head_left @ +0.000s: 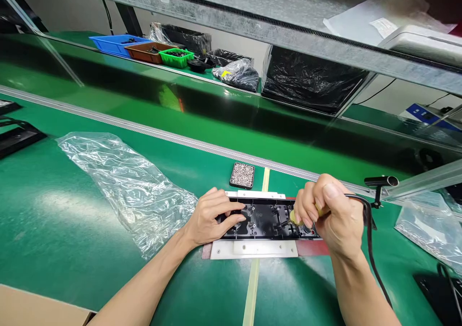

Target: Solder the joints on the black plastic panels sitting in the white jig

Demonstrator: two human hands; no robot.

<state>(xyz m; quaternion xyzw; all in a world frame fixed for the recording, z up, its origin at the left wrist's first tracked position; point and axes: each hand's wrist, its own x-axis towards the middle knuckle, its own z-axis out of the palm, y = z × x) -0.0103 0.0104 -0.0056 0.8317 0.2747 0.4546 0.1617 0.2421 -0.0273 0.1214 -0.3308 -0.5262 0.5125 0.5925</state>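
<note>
1. Head view: a black plastic panel [265, 219] lies flat on a white fixture plate [252, 250] on the green counter [72, 230], just in front of the person. It is long and narrow, with moulded ribs and screw bosses on its upturned face.
2. The left hand [211, 216] rests on the panel's left end, fingers [231, 206] spread and pressing down on the plastic.
3. The right hand [334, 211] is closed in a fist around a yellow-handled tool [296, 217], its tip down on the panel's right part. A black cable [368, 230] runs from the hand back past the wrist.
4. A crumpled clear plastic bag [126, 181] lies to the left, near the left hand.
5. A small black tray of screws [242, 175] sits just behind the plate.
6. Beyond runs a metal rail [144, 130], then a dark conveyor belt [216, 119].
7. Farthest off stand blue [111, 43], brown [146, 52] and green bins [176, 57], and black plastic bags [310, 83].
</note>
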